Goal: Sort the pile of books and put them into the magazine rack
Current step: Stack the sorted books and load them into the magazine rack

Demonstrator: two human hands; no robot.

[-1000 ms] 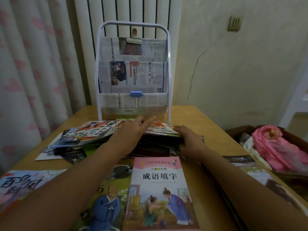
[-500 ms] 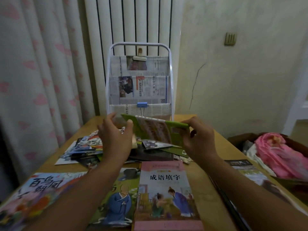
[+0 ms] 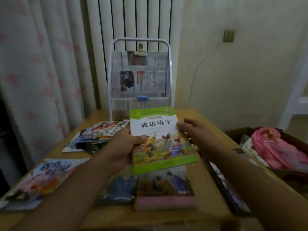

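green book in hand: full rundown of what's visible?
The green book is a thin softcover with a glossy-looking cover: green borders, white title band with dark Chinese characters, cartoon children on a field below. Closed, cover up and facing the camera, held above the table over the pink book. The left hand has it in its grip at the left edge, thumb on the cover; the right hand touches the right edge with relaxed fingers.

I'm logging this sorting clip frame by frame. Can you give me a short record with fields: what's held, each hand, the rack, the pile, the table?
held: green book, cover up, above the table
left hand: grips the green book's left edge, thumb on the cover
right hand: open, fingertips at the book's right edge
rack: white, upright at the table's far edge, newspapers clipped in its tiers
pile: loose books, far left
table: wooden; pink book lies below the green book
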